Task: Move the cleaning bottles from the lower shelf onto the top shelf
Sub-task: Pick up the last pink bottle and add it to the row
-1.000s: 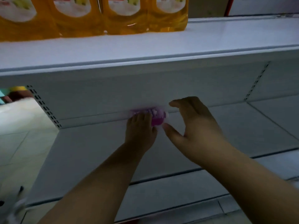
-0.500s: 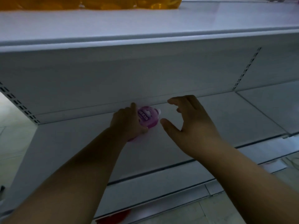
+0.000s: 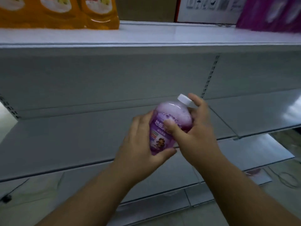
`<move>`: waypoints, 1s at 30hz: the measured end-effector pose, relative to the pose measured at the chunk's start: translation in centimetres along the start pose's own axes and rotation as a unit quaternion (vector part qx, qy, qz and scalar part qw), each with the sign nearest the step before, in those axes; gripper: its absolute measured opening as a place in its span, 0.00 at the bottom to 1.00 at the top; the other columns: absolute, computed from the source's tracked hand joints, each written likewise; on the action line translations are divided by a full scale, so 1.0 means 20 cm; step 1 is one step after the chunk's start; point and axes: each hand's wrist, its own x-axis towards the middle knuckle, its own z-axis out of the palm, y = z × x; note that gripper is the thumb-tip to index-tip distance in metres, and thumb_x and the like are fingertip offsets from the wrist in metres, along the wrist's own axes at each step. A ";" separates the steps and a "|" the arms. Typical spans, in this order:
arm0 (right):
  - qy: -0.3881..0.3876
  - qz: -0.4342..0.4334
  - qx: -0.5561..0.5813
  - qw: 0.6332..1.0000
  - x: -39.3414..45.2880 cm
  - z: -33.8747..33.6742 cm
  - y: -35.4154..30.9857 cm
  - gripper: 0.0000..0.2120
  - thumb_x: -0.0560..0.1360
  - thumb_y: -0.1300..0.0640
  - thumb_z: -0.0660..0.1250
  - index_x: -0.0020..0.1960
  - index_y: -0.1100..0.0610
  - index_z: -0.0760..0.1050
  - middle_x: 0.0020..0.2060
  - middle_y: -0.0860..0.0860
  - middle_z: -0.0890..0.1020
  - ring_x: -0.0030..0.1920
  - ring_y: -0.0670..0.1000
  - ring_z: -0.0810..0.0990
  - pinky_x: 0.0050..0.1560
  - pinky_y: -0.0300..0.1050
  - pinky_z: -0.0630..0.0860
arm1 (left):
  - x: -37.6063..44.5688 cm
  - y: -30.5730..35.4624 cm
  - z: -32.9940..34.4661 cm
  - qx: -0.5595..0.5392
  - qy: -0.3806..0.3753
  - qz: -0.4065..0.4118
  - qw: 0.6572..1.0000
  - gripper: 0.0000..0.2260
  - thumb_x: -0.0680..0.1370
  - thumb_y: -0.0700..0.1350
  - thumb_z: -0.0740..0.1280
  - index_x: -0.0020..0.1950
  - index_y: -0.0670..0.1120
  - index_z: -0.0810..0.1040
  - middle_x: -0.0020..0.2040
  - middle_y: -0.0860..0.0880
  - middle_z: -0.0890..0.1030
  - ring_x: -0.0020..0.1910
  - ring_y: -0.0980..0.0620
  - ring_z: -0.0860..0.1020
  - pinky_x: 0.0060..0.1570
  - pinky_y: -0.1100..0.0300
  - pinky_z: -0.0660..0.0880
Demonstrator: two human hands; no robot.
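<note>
A purple cleaning bottle [image 3: 169, 118] with a white cap and a printed label is held tilted above the lower shelf [image 3: 73, 141], cap pointing up and right. My left hand [image 3: 140, 144] grips its lower body, thumb under the base. My right hand [image 3: 195, 128] holds the upper part, thumb across the label and fingers behind the neck. The top shelf [image 3: 162, 35] runs across above, with orange bottles [image 3: 65, 12] standing at its left end.
Purple packages [image 3: 268, 13] stand at the top shelf's right end, with a cardboard box [image 3: 146, 8] behind the bare middle stretch. A perforated upright [image 3: 210, 75] divides the back panel. Lower shelf boards [image 3: 244, 152] and the floor lie below.
The bottle has been lifted off the back of the lower shelf and pulled toward me. My right hand, open beside it before, now holds it along with the left.
</note>
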 end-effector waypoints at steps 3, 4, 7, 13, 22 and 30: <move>0.018 -0.027 0.012 0.999 -0.10 -0.45 -0.12 0.35 0.70 0.48 0.75 0.71 0.43 0.61 0.59 0.53 0.77 0.55 0.54 0.83 0.46 0.53 0.83 | 0.01 0.28 0.14 -0.048 -0.063 0.031 0.996 0.47 0.64 0.71 0.71 0.77 0.67 0.50 0.68 0.64 0.64 0.63 0.66 0.70 0.57 0.65 0.73; 0.024 -0.046 -0.002 0.999 -0.13 -0.60 -0.18 0.34 0.71 0.48 0.74 0.71 0.42 0.61 0.59 0.53 0.76 0.54 0.53 0.83 0.46 0.51 0.83 | 0.04 0.39 0.18 -0.063 -0.079 0.047 0.994 0.49 0.63 0.73 0.71 0.77 0.67 0.49 0.69 0.65 0.65 0.64 0.65 0.70 0.58 0.62 0.75; 0.037 -0.104 -0.078 0.991 -0.14 -1.05 -0.37 0.33 0.73 0.49 0.72 0.71 0.38 0.59 0.59 0.51 0.75 0.54 0.48 0.83 0.45 0.44 0.82 | 0.18 0.76 0.33 -0.041 -0.125 0.140 0.981 0.51 0.60 0.77 0.69 0.78 0.62 0.53 0.69 0.61 0.68 0.64 0.62 0.72 0.61 0.52 0.75; 0.054 -0.157 -0.131 0.977 -0.10 -1.80 -0.68 0.31 0.74 0.55 0.71 0.70 0.39 0.60 0.57 0.48 0.76 0.53 0.44 0.83 0.40 0.41 0.82 | 0.53 1.53 0.65 -0.067 -0.182 0.235 0.953 0.40 0.63 0.73 0.72 0.71 0.69 0.61 0.62 0.64 0.74 0.57 0.65 0.76 0.53 0.61 0.77; 0.095 -0.195 -0.142 0.966 0.23 -2.51 -0.61 0.31 0.70 0.48 0.73 0.68 0.33 0.63 0.60 0.48 0.77 0.53 0.48 0.83 0.43 0.48 0.83 | 1.08 2.04 1.09 0.130 -0.156 0.364 0.909 0.38 0.66 0.79 0.58 0.70 0.64 0.59 0.64 0.61 0.74 0.58 0.62 0.72 0.54 0.65 0.70; 0.072 -0.199 -0.177 0.961 0.86 -2.95 -0.59 0.31 0.70 0.49 0.72 0.67 0.33 0.62 0.61 0.50 0.75 0.53 0.48 0.83 0.43 0.49 0.83 | 1.70 2.26 1.39 0.154 -0.147 0.327 0.920 0.32 0.68 0.77 0.60 0.68 0.63 0.65 0.60 0.61 0.76 0.55 0.61 0.75 0.52 0.64 0.72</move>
